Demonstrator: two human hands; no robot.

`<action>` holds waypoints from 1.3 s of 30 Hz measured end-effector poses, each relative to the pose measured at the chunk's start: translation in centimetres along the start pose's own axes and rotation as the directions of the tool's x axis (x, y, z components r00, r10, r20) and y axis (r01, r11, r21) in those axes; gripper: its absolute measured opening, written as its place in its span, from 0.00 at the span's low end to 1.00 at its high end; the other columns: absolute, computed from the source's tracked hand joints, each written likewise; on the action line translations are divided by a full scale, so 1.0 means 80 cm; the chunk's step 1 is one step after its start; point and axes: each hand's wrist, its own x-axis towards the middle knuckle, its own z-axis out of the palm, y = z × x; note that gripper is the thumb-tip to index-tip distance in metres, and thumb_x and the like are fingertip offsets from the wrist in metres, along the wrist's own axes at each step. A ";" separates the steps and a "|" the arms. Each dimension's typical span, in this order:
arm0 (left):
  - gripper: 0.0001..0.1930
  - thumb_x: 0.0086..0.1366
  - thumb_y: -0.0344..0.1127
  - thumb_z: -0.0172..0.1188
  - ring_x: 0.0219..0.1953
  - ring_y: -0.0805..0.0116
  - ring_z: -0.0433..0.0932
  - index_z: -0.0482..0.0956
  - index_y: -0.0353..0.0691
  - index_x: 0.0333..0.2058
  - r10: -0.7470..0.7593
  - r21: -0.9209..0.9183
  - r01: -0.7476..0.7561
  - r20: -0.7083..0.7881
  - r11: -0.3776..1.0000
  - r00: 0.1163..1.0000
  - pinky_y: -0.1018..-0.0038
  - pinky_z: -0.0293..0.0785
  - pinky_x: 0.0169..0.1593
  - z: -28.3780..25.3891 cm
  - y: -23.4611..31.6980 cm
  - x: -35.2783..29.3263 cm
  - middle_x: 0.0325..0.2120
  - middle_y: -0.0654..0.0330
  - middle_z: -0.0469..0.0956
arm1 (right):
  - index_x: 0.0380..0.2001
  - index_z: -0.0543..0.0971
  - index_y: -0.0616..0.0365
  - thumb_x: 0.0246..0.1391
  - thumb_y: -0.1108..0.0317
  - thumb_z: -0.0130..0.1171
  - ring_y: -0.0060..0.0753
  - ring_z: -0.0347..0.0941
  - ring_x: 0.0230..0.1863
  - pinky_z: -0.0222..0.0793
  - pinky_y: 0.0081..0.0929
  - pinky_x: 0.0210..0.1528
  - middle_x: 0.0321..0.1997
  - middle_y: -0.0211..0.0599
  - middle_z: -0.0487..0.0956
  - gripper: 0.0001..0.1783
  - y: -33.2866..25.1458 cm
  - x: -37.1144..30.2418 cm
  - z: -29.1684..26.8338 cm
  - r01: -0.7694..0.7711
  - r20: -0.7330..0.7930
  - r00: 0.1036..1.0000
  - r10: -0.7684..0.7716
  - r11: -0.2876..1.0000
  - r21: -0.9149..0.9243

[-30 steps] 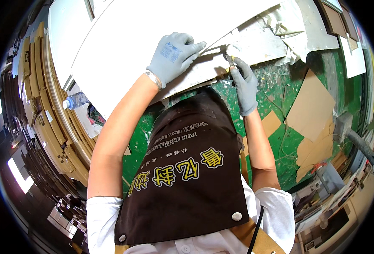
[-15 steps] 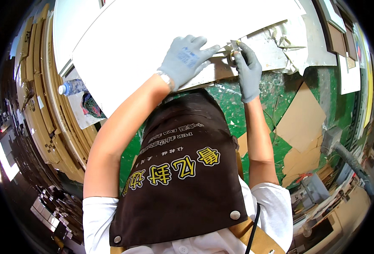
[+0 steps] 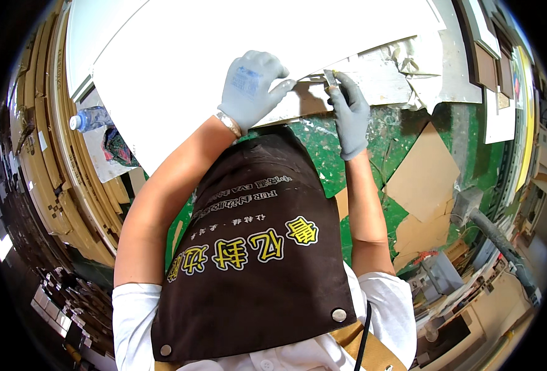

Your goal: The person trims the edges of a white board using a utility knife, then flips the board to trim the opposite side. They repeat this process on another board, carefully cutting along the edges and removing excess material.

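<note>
A big white panel (image 3: 174,80) stretches across the top of the view. My left hand (image 3: 247,86), in a grey glove, is over its near edge, thumb apart from the loosely bent fingers and nothing visible in them. To the right, my gloved right hand (image 3: 350,114) pinches a small flat metal blade (image 3: 330,78) between thumb and fingers, the blade pointing up and away from me. Its handle end is hidden by the fingers. Between the hands, a brown patch (image 3: 310,99) shows on the board below the panel's edge.
Crumpled whitish sheeting (image 3: 413,65) lies right of the panel. Cardboard pieces (image 3: 425,173) cover part of the green floor (image 3: 314,148). Flattened cardboard (image 3: 54,142) is stacked at the left, near a plastic bottle (image 3: 93,119). A grey pipe-like post (image 3: 502,232) stands at the lower right.
My left hand has shifted left and its fingers have curled from a wider spread. My right hand, still holding the blade, has moved slightly left and down in the view.
</note>
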 end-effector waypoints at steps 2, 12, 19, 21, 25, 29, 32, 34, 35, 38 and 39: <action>0.16 0.57 0.48 0.66 0.41 0.59 0.75 0.81 0.45 0.40 -0.149 0.000 0.149 0.001 0.989 0.989 0.63 0.69 0.47 0.000 0.014 0.010 0.36 0.61 0.78 | 0.54 0.76 0.68 0.61 0.70 0.57 0.23 0.75 0.42 0.72 0.23 0.46 0.46 0.37 0.81 0.19 -0.001 -0.002 0.003 -0.029 0.023 0.999 0.029 1.000 -0.012; 0.08 0.60 0.40 0.58 0.38 0.60 0.75 0.82 0.45 0.29 -0.190 -0.133 0.191 0.019 0.973 0.982 0.64 0.69 0.47 0.011 0.005 0.026 0.30 0.61 0.78 | 0.49 0.80 0.55 0.59 0.69 0.57 0.42 0.79 0.42 0.73 0.32 0.49 0.41 0.42 0.81 0.15 -0.019 0.007 0.000 0.236 0.121 0.972 -0.203 0.876 -0.421; 0.07 0.59 0.40 0.59 0.36 0.61 0.75 0.82 0.45 0.29 -0.197 -0.140 0.193 -0.016 0.971 0.980 0.64 0.70 0.44 0.015 0.005 0.022 0.29 0.62 0.78 | 0.48 0.81 0.54 0.58 0.70 0.59 0.41 0.79 0.39 0.74 0.33 0.42 0.39 0.41 0.81 0.14 -0.039 0.011 0.001 0.354 0.204 0.935 -0.291 0.701 -0.619; 0.07 0.59 0.40 0.60 0.36 0.61 0.75 0.82 0.45 0.29 -0.202 -0.147 0.198 -0.015 0.969 0.979 0.64 0.69 0.44 0.016 0.005 0.023 0.29 0.62 0.78 | 0.46 0.81 0.51 0.56 0.69 0.59 0.46 0.77 0.39 0.74 0.38 0.42 0.37 0.40 0.80 0.14 -0.044 0.008 0.003 0.318 0.180 0.947 -0.266 0.699 -0.640; 0.07 0.59 0.40 0.60 0.36 0.61 0.75 0.82 0.45 0.29 -0.188 -0.139 0.183 -0.029 0.973 0.982 0.64 0.69 0.44 0.015 0.003 0.023 0.29 0.63 0.78 | 0.46 0.82 0.51 0.55 0.69 0.59 0.46 0.77 0.38 0.73 0.38 0.41 0.35 0.40 0.79 0.14 -0.049 0.010 0.007 0.339 0.195 0.939 -0.283 0.669 -0.662; 0.07 0.60 0.40 0.60 0.35 0.61 0.75 0.82 0.45 0.30 -0.183 -0.137 0.177 -0.032 0.975 0.983 0.64 0.69 0.44 0.016 0.003 0.022 0.29 0.63 0.78 | 0.47 0.81 0.52 0.57 0.69 0.58 0.44 0.77 0.39 0.73 0.36 0.41 0.35 0.41 0.79 0.14 -0.046 0.015 0.012 0.276 0.145 0.961 -0.237 0.774 -0.569; 0.07 0.60 0.39 0.60 0.35 0.61 0.75 0.82 0.45 0.30 -0.181 -0.147 0.174 -0.040 0.974 0.983 0.64 0.69 0.44 0.018 0.001 0.021 0.29 0.63 0.78 | 0.48 0.81 0.53 0.58 0.69 0.58 0.42 0.78 0.39 0.73 0.35 0.42 0.36 0.42 0.80 0.14 -0.037 0.021 0.004 0.303 0.094 0.950 -0.296 0.815 -0.494; 0.07 0.60 0.39 0.60 0.35 0.61 0.75 0.82 0.45 0.30 -0.181 -0.146 0.173 -0.043 0.974 0.983 0.64 0.70 0.44 0.018 0.000 0.020 0.29 0.62 0.78 | 0.48 0.81 0.54 0.58 0.69 0.58 0.42 0.78 0.40 0.73 0.35 0.43 0.36 0.42 0.80 0.14 -0.036 0.020 0.000 0.316 0.114 0.947 -0.299 0.812 -0.491; 0.07 0.60 0.39 0.60 0.35 0.60 0.75 0.82 0.45 0.30 -0.179 -0.143 0.172 -0.041 0.975 0.983 0.64 0.70 0.44 0.018 0.000 0.020 0.29 0.62 0.78 | 0.47 0.81 0.54 0.58 0.69 0.58 0.43 0.79 0.40 0.73 0.35 0.44 0.37 0.42 0.80 0.14 -0.042 0.016 -0.002 0.295 0.144 0.956 -0.258 0.813 -0.503; 0.07 0.60 0.39 0.60 0.35 0.60 0.75 0.82 0.45 0.29 -0.171 -0.137 0.163 -0.048 0.977 0.984 0.64 0.70 0.44 0.018 0.000 0.021 0.29 0.62 0.78 | 0.47 0.82 0.52 0.58 0.70 0.58 0.46 0.79 0.38 0.73 0.35 0.45 0.37 0.41 0.81 0.14 -0.046 0.007 -0.003 0.305 0.198 0.952 -0.233 0.771 -0.559; 0.07 0.60 0.39 0.60 0.35 0.60 0.75 0.82 0.44 0.29 -0.167 -0.135 0.159 -0.052 0.978 0.985 0.64 0.70 0.43 0.019 0.000 0.021 0.29 0.62 0.78 | 0.47 0.82 0.52 0.57 0.69 0.58 0.46 0.78 0.38 0.73 0.35 0.45 0.36 0.41 0.81 0.14 -0.040 0.007 -0.002 0.342 0.208 0.940 -0.272 0.756 -0.559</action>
